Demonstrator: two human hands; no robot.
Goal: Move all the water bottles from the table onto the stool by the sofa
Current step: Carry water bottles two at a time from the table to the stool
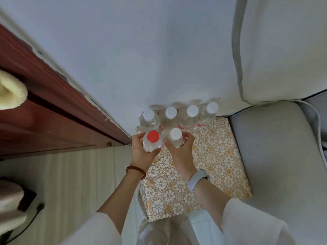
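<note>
Head view, steeply downward, close above stool [221, 156].

A white wall [141, 50] is filling the upper middle of the view. A reddish-brown wooden door [44, 103] is running along the left, with something pale and fuzzy [10, 91], perhaps a towel, hanging on it. Light wood-grain flooring [70, 174] is showing below. At lower left a dark cable [33, 216] is trailing across the floor.
</note>
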